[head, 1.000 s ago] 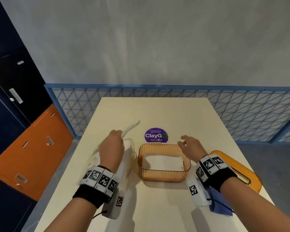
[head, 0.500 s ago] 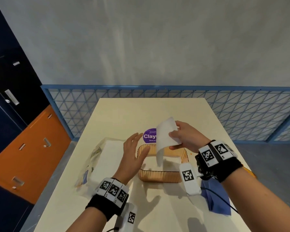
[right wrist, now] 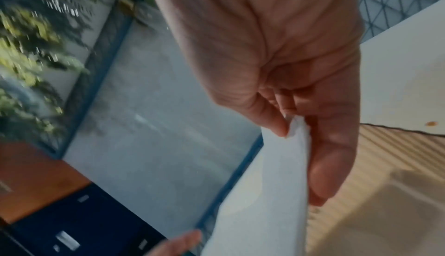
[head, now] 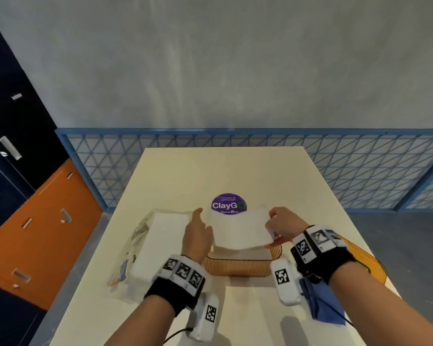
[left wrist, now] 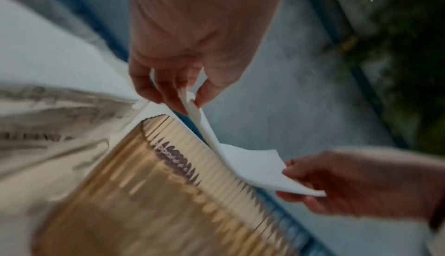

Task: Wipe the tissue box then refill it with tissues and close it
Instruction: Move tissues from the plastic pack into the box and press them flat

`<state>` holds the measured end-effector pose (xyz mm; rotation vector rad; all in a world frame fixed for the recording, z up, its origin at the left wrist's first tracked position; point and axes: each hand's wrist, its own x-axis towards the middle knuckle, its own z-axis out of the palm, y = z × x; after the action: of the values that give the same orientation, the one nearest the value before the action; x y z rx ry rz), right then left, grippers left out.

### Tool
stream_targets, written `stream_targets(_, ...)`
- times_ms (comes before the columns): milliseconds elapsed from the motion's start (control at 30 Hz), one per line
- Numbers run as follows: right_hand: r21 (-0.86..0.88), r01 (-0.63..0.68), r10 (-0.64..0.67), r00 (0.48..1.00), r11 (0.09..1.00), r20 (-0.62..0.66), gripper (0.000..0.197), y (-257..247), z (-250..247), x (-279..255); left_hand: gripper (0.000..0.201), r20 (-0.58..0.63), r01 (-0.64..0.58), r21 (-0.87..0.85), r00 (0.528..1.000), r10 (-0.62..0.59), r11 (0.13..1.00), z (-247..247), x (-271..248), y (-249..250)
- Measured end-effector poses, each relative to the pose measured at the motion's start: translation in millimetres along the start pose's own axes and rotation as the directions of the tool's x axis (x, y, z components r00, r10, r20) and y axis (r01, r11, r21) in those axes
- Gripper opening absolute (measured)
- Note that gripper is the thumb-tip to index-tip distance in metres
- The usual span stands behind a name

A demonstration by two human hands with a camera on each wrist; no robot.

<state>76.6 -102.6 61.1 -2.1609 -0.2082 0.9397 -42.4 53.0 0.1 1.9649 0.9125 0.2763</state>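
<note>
An amber ribbed tissue box [head: 238,267] stands open on the table, white tissues inside it. Just above its opening a white tissue sheet [head: 240,229] is held spread flat between both hands. My left hand [head: 198,236] pinches the sheet's left edge, thumb against fingers, as the left wrist view [left wrist: 190,96] shows. My right hand [head: 284,227] pinches the right edge [right wrist: 295,126]. The box's amber lid [head: 370,264] lies to the right, partly hidden by my right wrist. A clear pack of white tissues [head: 155,245] lies left of the box.
A blue cloth [head: 320,305] lies on the cream table [head: 235,171] under my right forearm. A purple round sticker [head: 226,204] sits beyond the box. A blue mesh fence [head: 360,171] runs behind the table; dark and orange cabinets [head: 35,221] stand at the left.
The right hand brought the hanging tissue down over the box. The left hand, open beside the box before, now pinches the sheet's left edge, spreading it flat.
</note>
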Motion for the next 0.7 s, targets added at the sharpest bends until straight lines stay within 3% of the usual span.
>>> stream_targets(67, -0.251, -0.015, 0.000, 0.998, 0.968, -0.061, 0.034, 10, 11, 13, 0.054, 0.016, -0.045, 0.323, 0.999, 0.042, 0.945, 11, 0, -8)
stream_targets(167, -0.500, -0.031, -0.019, 0.995, 0.866, -0.094, 0.022, 20, 24, 26, 0.052, 0.035, -0.106, 0.550, 0.994, 0.104, 0.829, 21, 0, -13)
stream_targets(300, -0.608, -0.100, 0.013, 0.989, 0.788, -0.145, 0.032, 24, 34, 33, 0.050, 0.065, -0.156, 0.751, 0.984, 0.163, 0.641, 29, 2, -13)
stream_targets(400, -0.635, -0.101, 0.007, 0.989, 0.766, -0.149, 0.032, 25, 40, 34, 0.052, 0.081, -0.169, 0.812, 0.981, 0.178, 0.559, 30, 1, -10)
stream_targets(533, -0.648, -0.068, -0.051, 0.985, 0.759, -0.163, 0.035, 27, 44, 35, 0.051, 0.080, -0.184, 0.812, 0.975, 0.207, 0.553, 30, 3, -10)
stream_targets(633, -0.676, -0.009, -0.146, 0.974, 0.736, -0.171, 0.038, 31, 50, 35, 0.050, 0.129, -0.320, 0.785, 0.922, 0.366, 0.530, 29, 4, -11)
stream_targets(700, -0.738, 0.036, -0.244, 0.953, 0.674, -0.177, 0.036, 32, 55, 34, 0.040, 0.273, -0.359, 0.678, 0.933, 0.234, 0.641, 32, 5, -10)
